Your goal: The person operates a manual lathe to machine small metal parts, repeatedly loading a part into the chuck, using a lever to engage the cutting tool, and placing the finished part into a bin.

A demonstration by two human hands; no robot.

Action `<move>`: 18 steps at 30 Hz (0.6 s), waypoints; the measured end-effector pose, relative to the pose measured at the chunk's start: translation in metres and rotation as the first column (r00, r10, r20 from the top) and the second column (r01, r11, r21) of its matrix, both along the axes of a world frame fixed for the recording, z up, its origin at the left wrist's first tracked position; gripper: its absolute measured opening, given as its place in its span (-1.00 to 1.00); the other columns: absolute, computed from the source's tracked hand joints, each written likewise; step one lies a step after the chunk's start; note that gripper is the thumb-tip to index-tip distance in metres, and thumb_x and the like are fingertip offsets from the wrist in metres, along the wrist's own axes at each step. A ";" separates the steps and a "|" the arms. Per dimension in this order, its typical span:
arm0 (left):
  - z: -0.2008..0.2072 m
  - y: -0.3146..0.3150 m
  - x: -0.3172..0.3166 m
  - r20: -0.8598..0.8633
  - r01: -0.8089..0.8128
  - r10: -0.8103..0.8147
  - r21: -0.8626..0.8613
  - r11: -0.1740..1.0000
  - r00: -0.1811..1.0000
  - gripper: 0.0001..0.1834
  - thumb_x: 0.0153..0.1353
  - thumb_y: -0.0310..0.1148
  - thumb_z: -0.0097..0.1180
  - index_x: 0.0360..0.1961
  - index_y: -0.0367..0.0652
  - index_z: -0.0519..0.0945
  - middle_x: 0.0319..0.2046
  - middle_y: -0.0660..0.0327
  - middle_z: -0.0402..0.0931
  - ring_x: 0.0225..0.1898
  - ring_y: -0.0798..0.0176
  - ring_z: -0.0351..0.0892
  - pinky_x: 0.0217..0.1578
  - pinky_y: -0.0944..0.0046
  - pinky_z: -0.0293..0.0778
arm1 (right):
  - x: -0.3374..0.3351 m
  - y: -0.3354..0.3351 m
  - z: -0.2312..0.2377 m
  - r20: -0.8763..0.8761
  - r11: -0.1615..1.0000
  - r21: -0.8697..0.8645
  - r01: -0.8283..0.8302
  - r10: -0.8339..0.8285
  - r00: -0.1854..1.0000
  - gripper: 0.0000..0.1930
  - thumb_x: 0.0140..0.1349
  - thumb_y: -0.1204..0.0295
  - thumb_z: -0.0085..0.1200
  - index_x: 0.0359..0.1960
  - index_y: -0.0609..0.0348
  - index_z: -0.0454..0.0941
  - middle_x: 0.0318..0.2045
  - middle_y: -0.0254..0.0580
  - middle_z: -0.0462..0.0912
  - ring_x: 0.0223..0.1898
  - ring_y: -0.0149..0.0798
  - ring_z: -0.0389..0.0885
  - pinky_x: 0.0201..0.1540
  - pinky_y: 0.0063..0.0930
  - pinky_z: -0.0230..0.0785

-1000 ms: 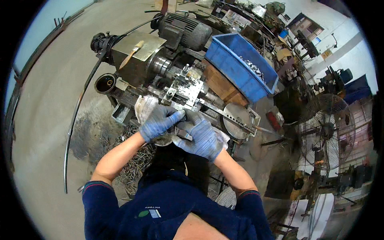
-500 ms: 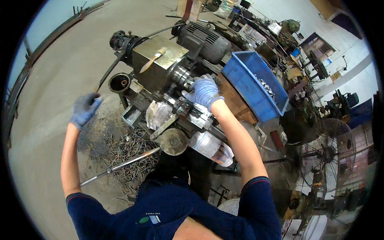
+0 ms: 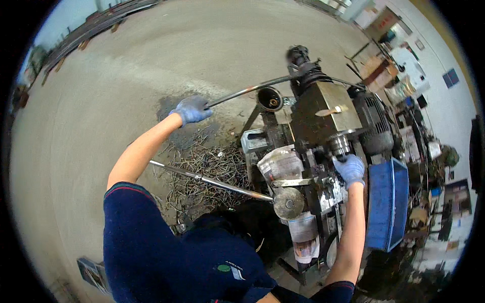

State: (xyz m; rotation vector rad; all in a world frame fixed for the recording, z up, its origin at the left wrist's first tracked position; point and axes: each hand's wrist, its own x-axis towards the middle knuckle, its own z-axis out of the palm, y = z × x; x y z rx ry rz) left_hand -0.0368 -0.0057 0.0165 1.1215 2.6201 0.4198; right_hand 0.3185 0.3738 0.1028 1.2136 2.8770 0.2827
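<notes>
The left hand point(image 3: 191, 109), in a blue glove, is closed around the end of a long metal rod point(image 3: 250, 90) that runs into the round feed tube point(image 3: 270, 98) at the back of the machine point(image 3: 323, 131). The right hand point(image 3: 349, 169) — also gloved — rests with curled fingers on the machine's front end, just beside the blue bin point(image 3: 386, 204). Metal shavings point(image 3: 207, 166) litter the floor point(image 3: 101, 101) below.
</notes>
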 end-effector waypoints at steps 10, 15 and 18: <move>-0.007 -0.004 -0.002 -0.103 -0.015 0.023 0.071 0.997 0.994 -0.59 0.01 -0.02 0.05 -0.29 -0.13 0.58 -0.37 -0.08 0.55 -0.26 -0.15 0.53 -0.23 -0.06 0.42 | -0.009 0.011 -0.003 0.084 0.997 -0.077 -0.033 0.039 0.996 -0.54 -0.12 -0.08 0.19 -0.46 0.09 0.66 -0.39 0.01 0.64 -0.26 0.00 0.60 -0.13 -0.21 0.43; 0.003 0.002 0.005 -0.081 -0.032 0.032 0.011 0.999 0.996 -0.56 0.02 0.00 0.04 -0.31 -0.18 0.58 -0.36 -0.08 0.55 -0.26 -0.16 0.53 -0.23 -0.05 0.42 | -0.001 0.012 -0.011 0.044 0.997 -0.027 -0.069 0.070 0.997 -0.55 -0.12 -0.04 0.21 -0.41 0.10 0.66 -0.40 0.01 0.64 -0.30 0.04 0.61 -0.17 -0.20 0.44; -0.002 0.004 0.004 -0.142 -0.016 0.026 0.071 0.997 0.990 -0.52 0.02 0.04 0.03 -0.29 -0.20 0.58 -0.35 -0.09 0.55 -0.26 -0.17 0.53 -0.24 -0.05 0.42 | 0.000 0.011 -0.016 -0.154 0.974 -0.225 -0.001 -0.035 0.987 -0.48 -0.11 -0.06 0.21 -0.34 0.19 0.63 -0.36 0.13 0.63 -0.23 0.07 0.60 -0.14 -0.20 0.42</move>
